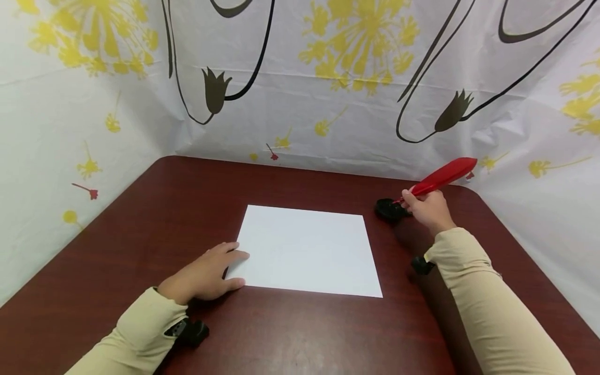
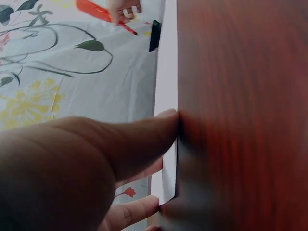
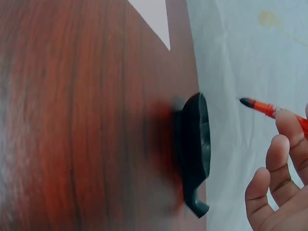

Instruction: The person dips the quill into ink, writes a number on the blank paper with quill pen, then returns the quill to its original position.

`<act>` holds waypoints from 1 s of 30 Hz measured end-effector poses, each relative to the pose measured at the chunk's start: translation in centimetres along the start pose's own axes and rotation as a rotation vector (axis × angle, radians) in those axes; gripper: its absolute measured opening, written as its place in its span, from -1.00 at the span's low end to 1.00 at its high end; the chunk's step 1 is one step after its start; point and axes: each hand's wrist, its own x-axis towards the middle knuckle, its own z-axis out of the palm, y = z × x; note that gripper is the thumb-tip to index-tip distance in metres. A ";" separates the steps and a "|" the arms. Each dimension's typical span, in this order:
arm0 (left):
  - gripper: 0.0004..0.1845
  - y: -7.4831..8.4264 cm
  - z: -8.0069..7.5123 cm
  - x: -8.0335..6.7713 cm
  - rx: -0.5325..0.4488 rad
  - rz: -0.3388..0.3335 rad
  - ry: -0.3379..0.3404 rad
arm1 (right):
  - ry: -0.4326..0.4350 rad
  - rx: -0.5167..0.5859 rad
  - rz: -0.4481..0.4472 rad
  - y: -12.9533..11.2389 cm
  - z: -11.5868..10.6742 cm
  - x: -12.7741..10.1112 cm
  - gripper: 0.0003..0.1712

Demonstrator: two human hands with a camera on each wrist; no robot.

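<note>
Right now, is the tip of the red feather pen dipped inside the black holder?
No, the feather pen tip hangs clear of the black holder.

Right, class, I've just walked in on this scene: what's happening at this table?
A person sits at a dark wooden table. The right hand holds a red feather pen, its tip just above a small black inkwell. The left hand rests flat on the near left corner of a blank white sheet of paper.

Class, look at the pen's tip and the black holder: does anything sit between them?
Nothing visible does. The right hand holds the red feather quill pen, its dark tip hanging apart from the black dish-shaped holder, with open air between them.
</note>
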 end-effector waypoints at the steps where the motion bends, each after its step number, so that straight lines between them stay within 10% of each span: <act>1: -0.43 0.0 0.0 0.1 0.010 0.004 -0.005 | -0.004 0.015 -0.010 -0.2 0.1 0.0 -0.57; 10: -0.41 0.2 -0.9 0.7 0.069 -0.024 -0.080 | -0.072 0.053 -0.083 -1.8 1.3 -0.1 -0.62; 30: -0.50 0.8 -2.3 2.3 0.100 -0.081 -0.135 | -0.403 0.296 0.097 -5.8 4.4 -0.5 -0.55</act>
